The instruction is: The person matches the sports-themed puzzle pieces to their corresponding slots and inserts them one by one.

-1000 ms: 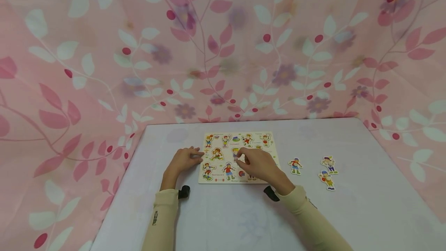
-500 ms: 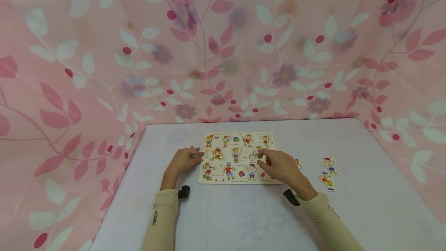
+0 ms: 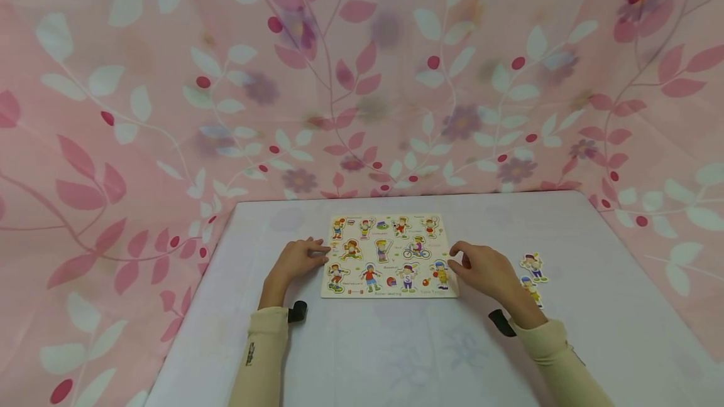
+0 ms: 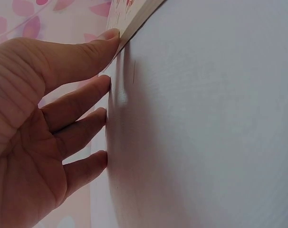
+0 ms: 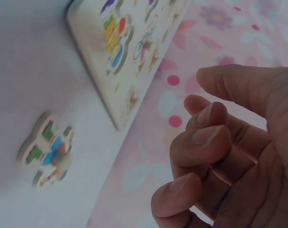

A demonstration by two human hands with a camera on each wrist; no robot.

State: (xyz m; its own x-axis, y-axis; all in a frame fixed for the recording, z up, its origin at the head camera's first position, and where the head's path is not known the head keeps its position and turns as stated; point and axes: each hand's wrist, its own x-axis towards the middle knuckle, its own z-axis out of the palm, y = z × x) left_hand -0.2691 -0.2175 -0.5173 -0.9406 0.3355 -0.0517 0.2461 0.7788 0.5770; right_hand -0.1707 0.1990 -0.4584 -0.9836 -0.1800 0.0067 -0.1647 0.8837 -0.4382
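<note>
My left hand (image 3: 296,262) rests beside the left edge of a puzzle board (image 3: 390,296) with figures of children at sports. In the left wrist view the thumb of the left hand (image 4: 44,118) touches the board's edge (image 4: 134,23), and the other fingertips meet the tablecloth. Just past the board's right edge hovers my right hand (image 3: 489,272). The right wrist view finds that hand (image 5: 229,147) with fingers loosely bent and nothing between them. A loose puzzle piece (image 5: 53,154), a figure with green shoes, lies on the cloth near it; in the head view the hand hides this piece.
Two more loose puzzle pieces lie to the right of the right hand, a farther one (image 3: 534,267) and a nearer one (image 3: 532,291) partly behind the wrist. A white cloth (image 3: 373,357) covers the table. Behind it hangs a pink floral curtain (image 3: 362,162).
My right hand has moved right, from over the middle of the board to beyond its right edge, where it covers a loose piece. The left hand stays in place.
</note>
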